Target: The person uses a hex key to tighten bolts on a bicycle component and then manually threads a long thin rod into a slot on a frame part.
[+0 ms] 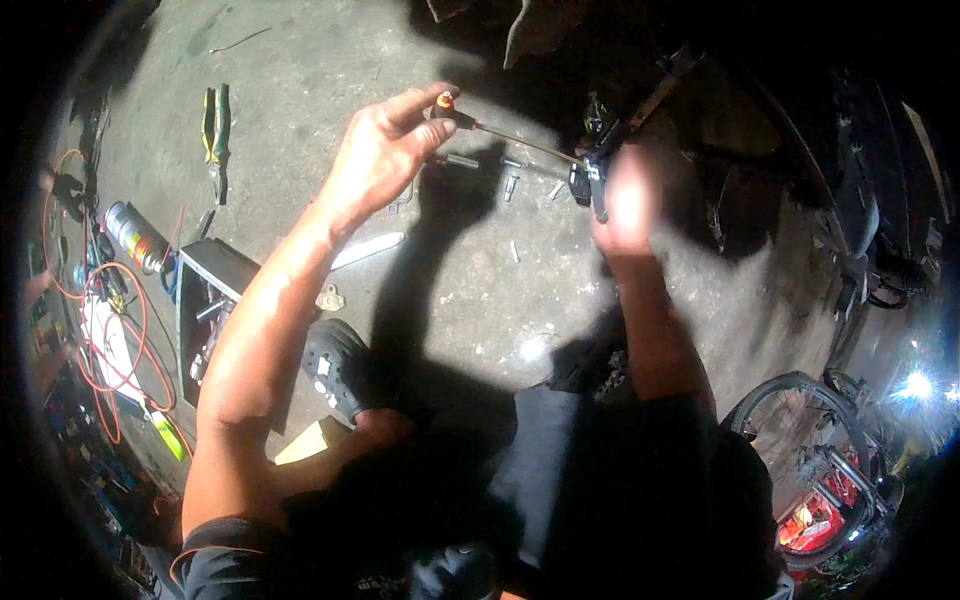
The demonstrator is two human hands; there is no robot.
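Note:
My left hand (385, 150) is closed on the black-and-orange handle (448, 110) of a tool, whose thin metal shaft (525, 139) reaches right to a dark part with silver fittings (582, 182). My right hand (628, 200) grips that part from its right side, washed out by glare. Several small bolts and pins (511, 185) lie on the concrete floor below the shaft. A long white strip (368, 250) lies beside my left forearm.
Pliers (215, 140), a spray can (135, 237), orange cable (140, 330) and a metal box (210, 265) sit at left. My shoe (335, 365) is low centre. A bicycle wheel (858, 450) stands at lower right. Dark clutter (740, 150) fills the upper right.

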